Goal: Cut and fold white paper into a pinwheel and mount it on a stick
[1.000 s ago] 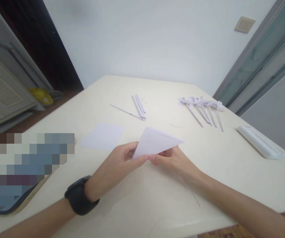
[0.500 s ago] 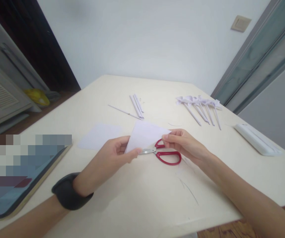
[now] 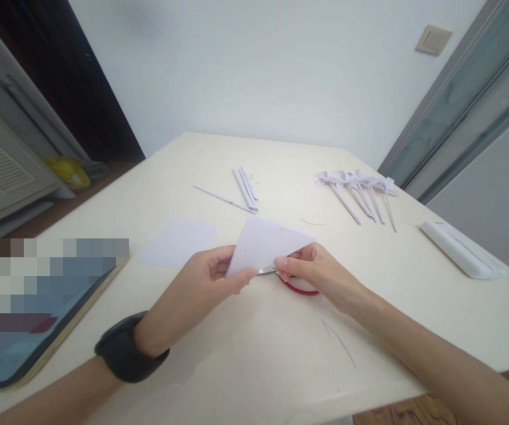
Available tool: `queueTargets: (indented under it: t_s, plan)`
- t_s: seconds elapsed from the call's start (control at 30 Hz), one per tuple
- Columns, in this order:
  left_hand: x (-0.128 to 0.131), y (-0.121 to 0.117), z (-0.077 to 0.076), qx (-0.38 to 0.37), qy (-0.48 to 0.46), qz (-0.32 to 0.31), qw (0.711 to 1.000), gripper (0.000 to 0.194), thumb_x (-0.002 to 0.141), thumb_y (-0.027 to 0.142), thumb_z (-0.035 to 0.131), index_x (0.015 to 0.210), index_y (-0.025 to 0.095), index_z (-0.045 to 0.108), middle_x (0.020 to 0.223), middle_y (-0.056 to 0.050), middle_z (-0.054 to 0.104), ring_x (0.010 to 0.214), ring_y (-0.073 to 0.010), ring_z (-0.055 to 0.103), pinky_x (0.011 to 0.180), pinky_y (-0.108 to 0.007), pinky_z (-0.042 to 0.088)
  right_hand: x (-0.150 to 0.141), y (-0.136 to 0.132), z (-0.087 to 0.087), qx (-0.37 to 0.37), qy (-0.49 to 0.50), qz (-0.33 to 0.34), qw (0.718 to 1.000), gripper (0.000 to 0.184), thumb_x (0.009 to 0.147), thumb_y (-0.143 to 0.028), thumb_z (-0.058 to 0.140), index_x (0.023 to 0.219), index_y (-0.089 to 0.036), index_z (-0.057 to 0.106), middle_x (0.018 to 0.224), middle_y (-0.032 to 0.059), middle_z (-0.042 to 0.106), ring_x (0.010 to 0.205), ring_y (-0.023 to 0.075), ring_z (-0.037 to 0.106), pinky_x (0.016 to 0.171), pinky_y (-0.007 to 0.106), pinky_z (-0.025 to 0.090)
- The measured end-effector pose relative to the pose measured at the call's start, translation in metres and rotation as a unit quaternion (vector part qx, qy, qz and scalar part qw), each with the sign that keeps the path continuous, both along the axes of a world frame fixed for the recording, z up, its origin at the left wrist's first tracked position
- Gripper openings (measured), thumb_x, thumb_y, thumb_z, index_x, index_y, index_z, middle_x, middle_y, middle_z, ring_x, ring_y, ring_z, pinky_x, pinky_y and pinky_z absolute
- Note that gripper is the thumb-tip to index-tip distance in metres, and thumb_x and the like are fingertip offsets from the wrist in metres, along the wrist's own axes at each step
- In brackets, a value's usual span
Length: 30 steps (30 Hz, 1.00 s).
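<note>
A white sheet of paper (image 3: 266,242) is held slightly above the table, its shape roughly a triangle with a point to the right. My left hand (image 3: 212,274) grips its lower left edge, thumb in front and fingers behind. At its lower right edge, my right hand (image 3: 310,268) pinches the paper between thumb and fingers. Red-handled scissors (image 3: 301,289) lie beneath; my right hand hides most of their handles, and part of the blade shows between my hands. Another white sheet (image 3: 177,242) lies flat to the left of my left hand.
Several paper pinwheels (image 3: 356,180) on sticks lie at the back right. Rolled paper tubes (image 3: 244,188) and a thin stick (image 3: 223,199) are farther back in the middle. A tablet (image 3: 55,319) stands at the left; a pale case (image 3: 458,251) lies at the right edge.
My right hand has slid left and slightly down along the paper's lower edge, now covering much of the scissor handles. My left hand keeps its hold, shifted slightly.
</note>
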State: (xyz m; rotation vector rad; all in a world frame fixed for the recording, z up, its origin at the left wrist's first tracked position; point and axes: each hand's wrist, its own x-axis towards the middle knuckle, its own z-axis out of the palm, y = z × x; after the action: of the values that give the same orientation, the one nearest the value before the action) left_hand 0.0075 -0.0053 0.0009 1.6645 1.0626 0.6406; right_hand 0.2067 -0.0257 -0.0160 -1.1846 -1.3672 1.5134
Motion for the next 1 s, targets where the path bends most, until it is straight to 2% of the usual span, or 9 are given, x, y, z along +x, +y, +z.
queueTargets:
  t_s: [0.07, 0.17, 0.33, 0.47, 0.6, 0.7, 0.87, 1.0]
  plan:
    - [0.002, -0.002, -0.001, -0.013, -0.002, -0.012, 1.0, 0.015, 0.077, 0.031, 0.056, 0.08, 0.018, 0.06, 0.062, 0.003, 0.051, 0.061, -0.014, 0.049, 0.056, -0.023, 0.039, -0.005, -0.004, -0.001, -0.004, -0.01, -0.017, 1.0, 0.03, 0.072, -0.041, 0.063, 0.061, -0.013, 0.058, 0.061, 0.0007, 0.052, 0.052, 0.009, 0.042, 0.048, 0.022, 0.03]
    - [0.005, -0.003, -0.005, -0.009, -0.003, -0.007, 1.0, 0.014, 0.075, 0.031, 0.057, 0.069, 0.018, 0.059, 0.061, 0.002, 0.056, 0.062, -0.0151, 0.052, 0.057, -0.024, 0.04, -0.011, -0.008, 0.0, 0.019, 0.004, -0.037, 0.999, 0.019, 0.073, -0.033, 0.063, 0.068, -0.015, 0.06, 0.063, 0.0001, 0.054, 0.055, 0.0101, 0.044, 0.051, 0.022, 0.032]
    - [0.005, -0.005, -0.012, -0.021, -0.011, 0.031, 0.999, 0.018, 0.074, 0.034, 0.058, 0.065, 0.018, 0.06, 0.06, 0.001, 0.061, 0.061, -0.0164, 0.055, 0.057, -0.024, 0.041, -0.02, -0.011, 0.002, 0.071, 0.039, -0.003, 0.997, 0.006, 0.078, -0.02, 0.055, 0.076, -0.016, 0.06, 0.066, -0.0024, 0.051, 0.058, 0.0082, 0.041, 0.054, 0.021, 0.031]
    - [0.003, -0.005, -0.011, -0.044, -0.001, 0.031, 0.999, 0.019, 0.073, 0.035, 0.059, 0.067, 0.017, 0.062, 0.064, -0.001, 0.064, 0.065, -0.0176, 0.056, 0.06, -0.025, 0.041, -0.02, -0.01, 0.002, 0.077, 0.036, -0.007, 0.996, 0.009, 0.079, -0.023, 0.055, 0.076, -0.016, 0.059, 0.067, -0.0012, 0.052, 0.058, 0.0089, 0.041, 0.055, 0.021, 0.031]
    - [0.0, 0.001, -0.007, -0.044, -0.011, 0.025, 0.999, 0.017, 0.075, 0.033, 0.056, 0.068, 0.019, 0.061, 0.063, 0.001, 0.063, 0.064, -0.0158, 0.055, 0.061, -0.024, 0.04, -0.01, -0.007, 0.005, 0.065, -0.004, -0.071, 0.995, 0.023, 0.076, -0.035, 0.059, 0.064, -0.015, 0.056, 0.059, -0.0009, 0.049, 0.053, 0.0102, 0.04, 0.052, 0.024, 0.03]
    - [-0.002, 0.005, -0.004, -0.031, -0.025, 0.038, 0.998, 0.016, 0.077, 0.031, 0.055, 0.065, 0.02, 0.056, 0.061, 0.001, 0.061, 0.064, -0.0156, 0.055, 0.063, -0.024, 0.039, -0.002, -0.004, 0.01, 0.084, -0.018, -0.106, 0.991, 0.031, 0.077, -0.036, 0.058, 0.055, -0.015, 0.052, 0.057, -0.0008, 0.048, 0.054, 0.0106, 0.042, 0.054, 0.024, 0.03]
    - [-0.005, 0.006, -0.002, -0.03, -0.032, 0.021, 0.999, 0.018, 0.078, 0.034, 0.056, 0.066, 0.02, 0.056, 0.065, 0.002, 0.062, 0.069, -0.0156, 0.055, 0.068, -0.025, 0.039, 0.0, -0.004, 0.016, 0.093, 0.004, -0.111, 0.989, 0.029, 0.077, -0.033, 0.058, 0.055, -0.016, 0.052, 0.055, -0.0023, 0.046, 0.052, 0.0096, 0.039, 0.052, 0.024, 0.03]
    - [-0.008, 0.008, -0.001, -0.032, -0.04, 0.02, 0.998, 0.018, 0.079, 0.033, 0.055, 0.068, 0.02, 0.057, 0.065, 0.002, 0.06, 0.069, -0.0141, 0.053, 0.067, -0.024, 0.038, 0.003, -0.003, 0.013, 0.097, 0.021, -0.128, 0.987, 0.028, 0.077, -0.034, 0.06, 0.057, -0.016, 0.052, 0.056, -0.0022, 0.044, 0.054, 0.0101, 0.039, 0.053, 0.024, 0.03]
